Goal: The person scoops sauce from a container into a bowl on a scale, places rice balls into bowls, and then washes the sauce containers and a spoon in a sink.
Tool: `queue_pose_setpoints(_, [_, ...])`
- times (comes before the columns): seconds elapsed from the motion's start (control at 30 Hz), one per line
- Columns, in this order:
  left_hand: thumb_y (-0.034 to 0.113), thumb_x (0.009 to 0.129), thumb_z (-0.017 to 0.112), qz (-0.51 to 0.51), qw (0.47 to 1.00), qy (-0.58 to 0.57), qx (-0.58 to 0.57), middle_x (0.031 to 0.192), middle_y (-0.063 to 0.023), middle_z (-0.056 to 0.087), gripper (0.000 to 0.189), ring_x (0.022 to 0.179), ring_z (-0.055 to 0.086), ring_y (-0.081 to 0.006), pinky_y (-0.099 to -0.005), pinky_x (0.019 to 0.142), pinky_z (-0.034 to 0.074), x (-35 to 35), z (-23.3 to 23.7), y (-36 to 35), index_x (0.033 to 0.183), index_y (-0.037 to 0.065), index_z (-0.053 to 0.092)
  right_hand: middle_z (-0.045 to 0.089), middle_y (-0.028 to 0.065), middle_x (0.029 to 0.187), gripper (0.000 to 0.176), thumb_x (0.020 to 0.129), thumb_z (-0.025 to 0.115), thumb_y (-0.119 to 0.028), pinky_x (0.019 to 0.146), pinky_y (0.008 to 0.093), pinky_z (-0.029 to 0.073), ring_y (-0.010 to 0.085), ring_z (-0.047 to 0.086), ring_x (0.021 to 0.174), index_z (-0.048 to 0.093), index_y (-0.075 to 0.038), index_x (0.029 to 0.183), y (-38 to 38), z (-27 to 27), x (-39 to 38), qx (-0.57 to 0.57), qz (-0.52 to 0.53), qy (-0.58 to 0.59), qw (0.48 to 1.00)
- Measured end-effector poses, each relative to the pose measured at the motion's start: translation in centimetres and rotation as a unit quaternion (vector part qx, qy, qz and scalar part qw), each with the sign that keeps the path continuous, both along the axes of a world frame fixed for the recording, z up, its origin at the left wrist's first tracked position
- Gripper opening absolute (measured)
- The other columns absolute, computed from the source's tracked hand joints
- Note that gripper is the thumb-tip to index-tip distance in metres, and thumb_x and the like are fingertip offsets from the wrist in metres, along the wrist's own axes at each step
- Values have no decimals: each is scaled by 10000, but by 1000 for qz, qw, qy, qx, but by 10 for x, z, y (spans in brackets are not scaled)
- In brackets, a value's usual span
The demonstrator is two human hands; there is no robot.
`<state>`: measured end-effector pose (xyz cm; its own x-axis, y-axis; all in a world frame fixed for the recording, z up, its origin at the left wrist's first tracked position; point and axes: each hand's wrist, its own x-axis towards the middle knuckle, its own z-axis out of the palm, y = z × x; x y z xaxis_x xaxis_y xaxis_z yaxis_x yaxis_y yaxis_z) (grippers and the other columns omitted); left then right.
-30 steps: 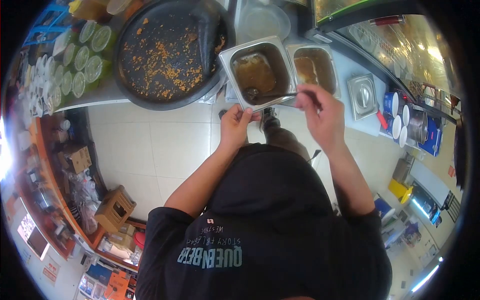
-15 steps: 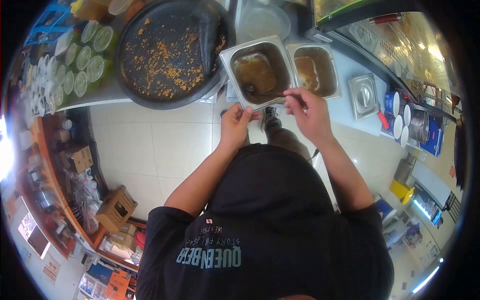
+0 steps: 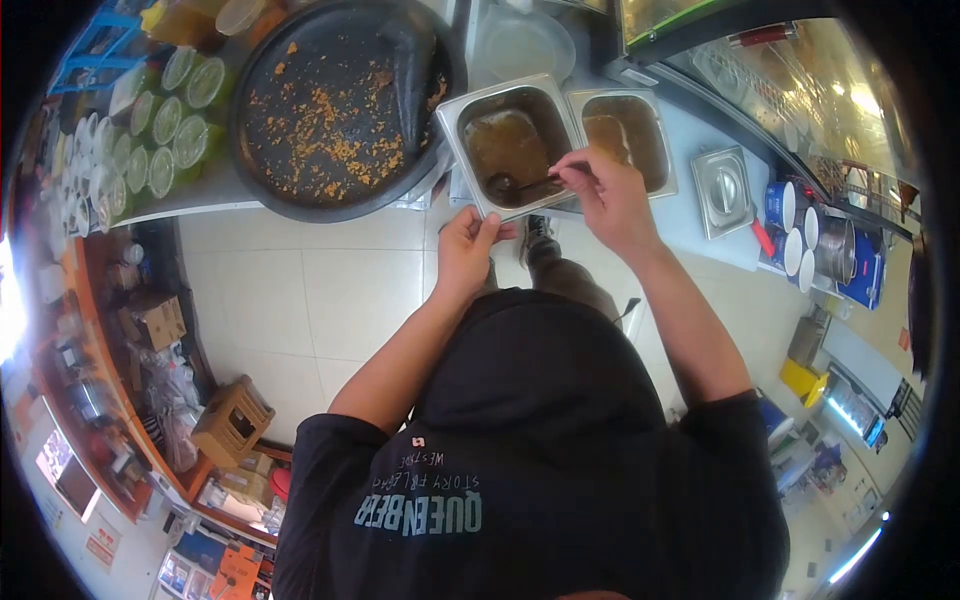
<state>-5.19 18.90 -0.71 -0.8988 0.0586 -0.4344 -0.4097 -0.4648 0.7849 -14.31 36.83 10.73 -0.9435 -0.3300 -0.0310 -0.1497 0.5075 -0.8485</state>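
Note:
A rectangular steel food pan (image 3: pixel 573 128) with brown liquid in it sits tilted near the counter's edge. My left hand (image 3: pixel 466 258) is closed on its near corner, thumb over the rim. In my right hand (image 3: pixel 612 200) is the handle of a dark ladle (image 3: pixel 503 186), gripped between thumb and fingers. The ladle's bowl rests low inside the pan, at the near left, partly in the liquid. Right beside this pan stands a second steel pan (image 3: pixel 668 145), also holding brown liquid and partly covered by my right hand.
A big round black pan (image 3: pixel 246 155) with orange-brown crumbs lies to the left. Several lidded green cups (image 3: pixel 165 118) stand beyond it. On the right are a steel lid (image 3: pixel 724 192) and blue-and-white cups (image 3: pixel 782 205). A clear round container (image 3: pixel 525 50) is behind the pans.
My right hand has shifted slightly left and toward the counter with the ladle, whose bowl has moved slightly right. The left hand keeps its hold on the pan corner.

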Motion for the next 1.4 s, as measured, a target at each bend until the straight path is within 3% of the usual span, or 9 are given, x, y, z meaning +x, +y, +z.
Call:
queue_pose_setpoints(0.33, [103, 998, 532, 2, 1000, -2, 2, 962, -115, 679, 170, 869, 670, -171, -300, 816, 533, 1, 0, 0, 1032, -56, 583, 698, 96, 877, 187, 984, 576, -142, 717, 253, 554, 129, 686, 789, 604, 41, 1010, -6, 22, -14, -111, -65, -68, 989])
queue_pose_setpoints(0.6, [148, 1003, 544, 1, 1000, 6, 7, 942, -120, 686, 185, 867, 681, -190, -319, 817, 533, 1, -2, -1, 1033, -30, 582, 675, 122, 914, 186, 1008, 531, -159, 737, 279, 575, 170, 680, 797, 585, 19, 1000, 22, -9, -36, -209, -232, -204, 928])
queue_pose_setpoints(0.97, [151, 1000, 551, -12, 1000, 12, -6, 948, -112, 679, 181, 874, 678, -186, -308, 801, 538, -2, -3, -4, 1006, -28, 579, 657, 134, 914, 195, 997, 559, -181, 729, 297, 585, 199, 680, 806, 559, 10, 1034, 53, -40, -18, -286, -316, -260, 866])
queue_pose_setpoints(1.07, [144, 984, 578, -43, 997, -11, -66, 906, -99, 671, 165, 834, 669, -163, -300, 750, 531, -3, 2, -9, 1000, -20, 577, 654, 133, 906, 191, 997, 557, -180, 725, 296, 584, 200, 679, 803, 556, 7, 1036, 57, -47, -17, -295, -328, -273, 855])
queue_pose_setpoints(1.17, [116, 951, 617, -48, 955, 5, -292, 820, -85, 640, 153, 797, 644, -142, -311, 687, 516, -4, 22, -15, 998, -22, 570, 653, 133, 906, 188, 998, 555, -176, 721, 295, 582, 200, 678, 801, 553, 7, 1041, 57, -48, -17, -297, -333, -276, 851])
queue_pose_setpoints(1.27, [59, 896, 653, 6, 888, 148, -435, 835, -97, 604, 151, 727, 623, -170, -331, 646, 496, -8, 38, -24, 1009, -4, 574, 651, 131, 912, 185, 997, 555, -173, 719, 294, 583, 200, 679, 804, 552, 7, 1042, 57, -49, -18, -298, -333, -275, 851])
queue_pose_setpoints(1.4, [24, 832, 654, -70, 784, 295, -542, 944, -112, 577, 175, 776, 617, -257, -372, 687, 499, -35, 53, -38, 1002, 41, 613, 650, 128, 918, 177, 997, 552, -167, 721, 293, 585, 199, 682, 811, 551, 4, 1046, 58, -49, -19, -294, -324, -281, 854])
